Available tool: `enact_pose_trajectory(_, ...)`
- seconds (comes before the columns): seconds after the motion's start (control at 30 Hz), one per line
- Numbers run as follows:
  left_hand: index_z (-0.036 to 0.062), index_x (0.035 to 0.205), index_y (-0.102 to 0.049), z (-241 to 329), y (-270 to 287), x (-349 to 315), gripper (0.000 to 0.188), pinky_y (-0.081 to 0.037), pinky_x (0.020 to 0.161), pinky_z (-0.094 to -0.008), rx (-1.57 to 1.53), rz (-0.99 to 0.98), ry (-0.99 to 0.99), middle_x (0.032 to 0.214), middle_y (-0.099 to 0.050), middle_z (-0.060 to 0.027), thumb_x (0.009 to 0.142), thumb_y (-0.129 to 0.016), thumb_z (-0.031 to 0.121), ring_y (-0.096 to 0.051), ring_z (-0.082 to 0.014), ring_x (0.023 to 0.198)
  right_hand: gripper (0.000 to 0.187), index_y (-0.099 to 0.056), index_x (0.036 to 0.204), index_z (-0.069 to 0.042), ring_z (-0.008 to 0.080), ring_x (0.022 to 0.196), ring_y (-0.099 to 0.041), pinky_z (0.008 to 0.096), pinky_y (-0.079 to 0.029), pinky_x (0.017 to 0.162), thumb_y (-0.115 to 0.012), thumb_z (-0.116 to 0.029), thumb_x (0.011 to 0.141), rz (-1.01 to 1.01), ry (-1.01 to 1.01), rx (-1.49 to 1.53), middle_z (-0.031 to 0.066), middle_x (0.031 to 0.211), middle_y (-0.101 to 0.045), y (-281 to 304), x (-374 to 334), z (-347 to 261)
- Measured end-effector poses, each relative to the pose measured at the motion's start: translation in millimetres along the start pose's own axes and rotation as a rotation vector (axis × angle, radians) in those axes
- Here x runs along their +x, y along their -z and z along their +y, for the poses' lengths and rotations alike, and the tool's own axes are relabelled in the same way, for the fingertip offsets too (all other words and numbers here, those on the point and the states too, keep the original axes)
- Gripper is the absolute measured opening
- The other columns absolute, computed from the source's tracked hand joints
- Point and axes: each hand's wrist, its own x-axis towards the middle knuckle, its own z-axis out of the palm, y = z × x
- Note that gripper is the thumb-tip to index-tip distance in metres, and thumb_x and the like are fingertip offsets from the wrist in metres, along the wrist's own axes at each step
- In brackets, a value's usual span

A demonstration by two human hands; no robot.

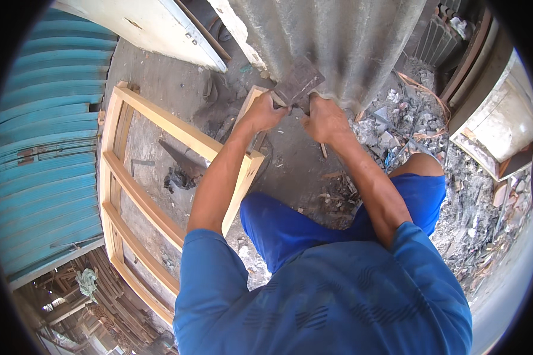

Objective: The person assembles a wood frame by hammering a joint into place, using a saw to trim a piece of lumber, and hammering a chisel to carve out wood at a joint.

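Note:
A dark, brownish rectangular plate [300, 81] is held out in front of me, near the foot of a grey corrugated sheet. My left hand [267, 112] is closed, its thumb and fingers pinching at the plate's near left side. Against the near right side, my right hand [326, 120] is closed with its knuckles up; its fingers hide the exact grip. Below the right hand shows a short thin wooden stick [323, 151]; whether it is in that hand or lies on the ground I cannot tell. A pale wooden frame [172, 127] with several crossbars lies left of my left forearm.
The grey corrugated sheet [331, 41] stands straight ahead. Rubble and ash [414, 127] cover the ground at the right. A blue corrugated metal wall [47, 148] runs along the left, with stacked wood strips [118, 302] at lower left. A white panel [154, 29] leans at the back left.

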Motion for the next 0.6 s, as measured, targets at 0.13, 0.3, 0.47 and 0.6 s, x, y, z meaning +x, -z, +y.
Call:
enact_pose_trajectory(0.13, 0.0007, 0.120, -0.062, 2.0, -2.2, -7.7, 0.044, -0.048, 0.093, -0.0371, 0.077, -0.032, 0.031, 0.113, -0.069, -0.0183, 0.085, -0.074, 0.025, -0.065, -0.0298, 0.107, 0.049, -0.056, 0.116, 0.012, 0.0461, 0.103, -0.064, 0.0483, -0.050, 0.092, -0.067, -0.019, 0.080, 0.050, -0.070, 0.238, 0.0332, 0.104, -0.066, 0.5, -3.5, 19.2)
enact_pose_trajectory(0.3, -0.0007, 0.119, -0.060, 9.9, 1.9, -8.2, 0.044, -0.048, 0.095, -0.0380, -0.013, -0.094, 0.043, 0.113, -0.068, -0.0206, 0.085, -0.074, 0.024, -0.064, -0.0342, 0.110, 0.049, -0.057, 0.117, 0.011, 0.0456, 0.104, -0.064, 0.0479, -0.051, 0.090, -0.068, -0.020, 0.081, 0.077, -0.128, 0.213, 0.0326, 0.104, -0.066, -14.2, 1.8, 18.3)
enact_pose_trajectory(0.47, -0.0010, 0.116, -0.061, -19.3, 7.3, -19.5, 0.041, -0.049, 0.088, -0.0385, 0.037, -0.069, 0.029, 0.106, -0.070, -0.0177, 0.085, -0.074, 0.022, -0.066, -0.0289, 0.099, 0.048, -0.057, 0.115, 0.012, 0.0462, 0.103, -0.064, 0.0476, -0.050, 0.090, -0.069, -0.020, 0.081, -0.038, -0.053, 0.173, 0.0340, 0.104, -0.065, -18.3, -1.4, 14.1)
enact_pose_trajectory(0.6, 0.0001, 0.107, -0.061, -13.8, 10.5, -39.1, 0.032, -0.050, 0.080, -0.0366, 0.021, 0.030, -0.012, 0.091, -0.068, -0.0100, 0.084, -0.075, 0.018, -0.064, -0.0214, 0.085, 0.054, -0.055, 0.120, 0.013, 0.0466, 0.107, -0.063, 0.0468, -0.049, 0.092, -0.070, -0.021, 0.081, 0.085, -0.068, 0.295, 0.0347, 0.107, -0.064, 2.2, -5.2, 7.0)
